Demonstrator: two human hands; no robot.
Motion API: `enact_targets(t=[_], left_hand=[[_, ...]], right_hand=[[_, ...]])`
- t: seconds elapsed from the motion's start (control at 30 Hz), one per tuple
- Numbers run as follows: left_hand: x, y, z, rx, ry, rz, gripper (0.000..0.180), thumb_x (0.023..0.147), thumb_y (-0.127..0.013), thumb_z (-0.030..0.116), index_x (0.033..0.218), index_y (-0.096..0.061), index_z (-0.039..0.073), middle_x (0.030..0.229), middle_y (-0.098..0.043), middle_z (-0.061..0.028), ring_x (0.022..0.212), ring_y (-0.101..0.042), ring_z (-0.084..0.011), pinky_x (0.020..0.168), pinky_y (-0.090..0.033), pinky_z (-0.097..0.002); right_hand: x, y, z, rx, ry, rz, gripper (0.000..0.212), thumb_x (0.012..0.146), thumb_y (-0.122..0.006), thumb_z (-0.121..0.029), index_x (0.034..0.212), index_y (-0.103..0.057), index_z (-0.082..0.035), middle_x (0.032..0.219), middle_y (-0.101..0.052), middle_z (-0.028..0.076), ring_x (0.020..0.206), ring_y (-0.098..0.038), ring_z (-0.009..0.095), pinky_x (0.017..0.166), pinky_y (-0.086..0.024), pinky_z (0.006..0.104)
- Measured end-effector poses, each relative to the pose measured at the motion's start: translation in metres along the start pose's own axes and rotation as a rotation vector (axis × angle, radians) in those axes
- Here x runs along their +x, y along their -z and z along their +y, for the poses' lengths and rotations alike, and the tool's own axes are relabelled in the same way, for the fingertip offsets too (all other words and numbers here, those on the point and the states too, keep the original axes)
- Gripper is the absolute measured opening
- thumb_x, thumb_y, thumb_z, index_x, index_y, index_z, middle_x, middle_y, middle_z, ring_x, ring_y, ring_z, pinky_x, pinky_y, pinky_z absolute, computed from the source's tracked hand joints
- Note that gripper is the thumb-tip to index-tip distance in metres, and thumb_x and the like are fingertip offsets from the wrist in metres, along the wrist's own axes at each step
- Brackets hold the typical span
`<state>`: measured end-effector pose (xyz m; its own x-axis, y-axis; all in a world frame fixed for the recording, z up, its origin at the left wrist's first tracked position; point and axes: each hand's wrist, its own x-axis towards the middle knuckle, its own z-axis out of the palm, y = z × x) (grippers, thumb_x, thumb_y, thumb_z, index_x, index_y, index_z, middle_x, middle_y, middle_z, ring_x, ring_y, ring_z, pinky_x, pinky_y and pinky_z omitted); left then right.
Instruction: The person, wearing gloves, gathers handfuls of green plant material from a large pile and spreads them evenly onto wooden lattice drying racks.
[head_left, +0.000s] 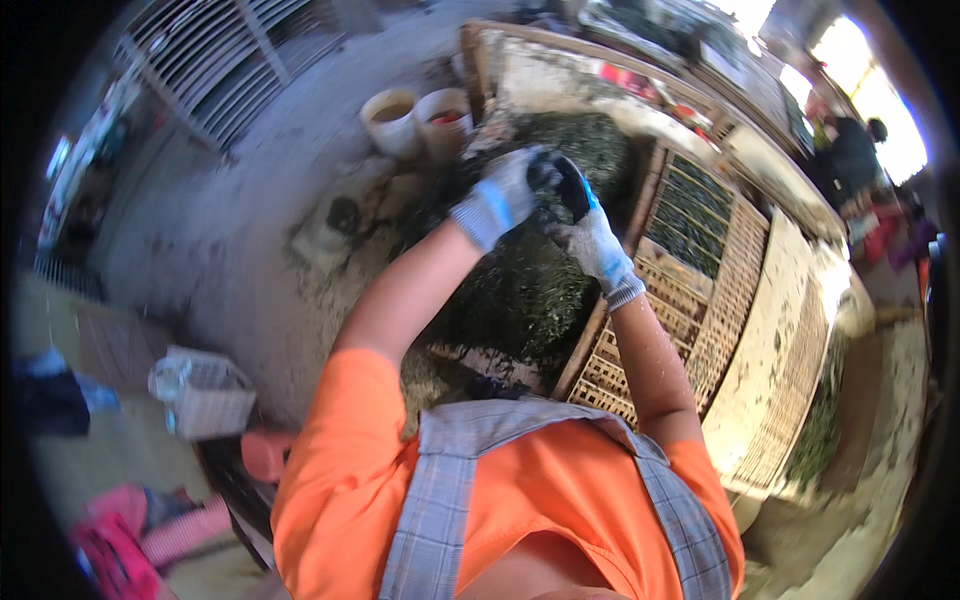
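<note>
At upper centre, the left hand (508,192) and right hand (597,242), in knit gloves (484,212), hover over a stringy dark-green heap (535,305); whether the fingers (573,190) grip anything is unclear.

A broad heap of dark green, almost black, stringy plant strands (520,300) lies loose and tangled below the left hand (508,190) and right hand (598,243). Its near part is a deep green mass of fine strands with lighter glints; its far part, beyond the hands, looks greyer and mounds up unevenly. The outline is ragged. On the right, the heap comes up close to a light brown slatted frame (605,372). Whether any strands are between the fingers cannot be told.
</note>
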<state>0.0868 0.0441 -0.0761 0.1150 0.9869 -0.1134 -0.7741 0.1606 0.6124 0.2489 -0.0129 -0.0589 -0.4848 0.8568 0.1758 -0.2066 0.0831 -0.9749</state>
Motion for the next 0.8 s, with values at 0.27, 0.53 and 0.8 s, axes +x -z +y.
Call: enact_targets(t=[0.27,0.53,0.8], left_hand=[[-0.005,-0.049,0.087,0.107,-0.083,-0.045,0.021,0.101,-0.048,0.019,0.107,-0.062,0.004,0.094,-0.069,-0.0057,0.053,-0.048,-0.0073,0.048,-0.043,-0.0206],[-0.044,0.019,0.050,0.753,-0.155,-0.406,0.036,0.102,-0.048,0.021,0.132,-0.051,0.003,0.113,-0.067,-0.0072,0.087,-0.067,-0.0150,0.072,-0.057,-0.0294],[-0.082,-0.011,0.075,0.247,0.171,-0.031,0.024,0.096,-0.061,0.035,0.094,-0.062,0.011,0.072,-0.060,0.0049,0.041,-0.043,-0.0018,0.035,-0.030,-0.0157]], right_hand=[[-0.084,0.038,0.204,-0.466,-0.503,-0.109,0.026,0.094,-0.055,-0.010,0.117,-0.063,-0.003,0.111,-0.067,0.010,0.097,-0.060,0.017,0.086,-0.048,0.0305],[0.017,0.018,0.032,-0.568,-0.125,0.061,0.024,0.092,-0.056,-0.010,0.113,-0.065,-0.003,0.100,-0.071,0.015,0.089,-0.068,0.025,0.079,-0.052,0.0353],[0.016,0.059,0.117,-1.129,0.199,0.106,0.028,0.082,-0.062,-0.012,0.110,-0.069,-0.014,0.092,-0.069,0.019,0.083,-0.066,0.038,0.074,-0.053,0.0397]])
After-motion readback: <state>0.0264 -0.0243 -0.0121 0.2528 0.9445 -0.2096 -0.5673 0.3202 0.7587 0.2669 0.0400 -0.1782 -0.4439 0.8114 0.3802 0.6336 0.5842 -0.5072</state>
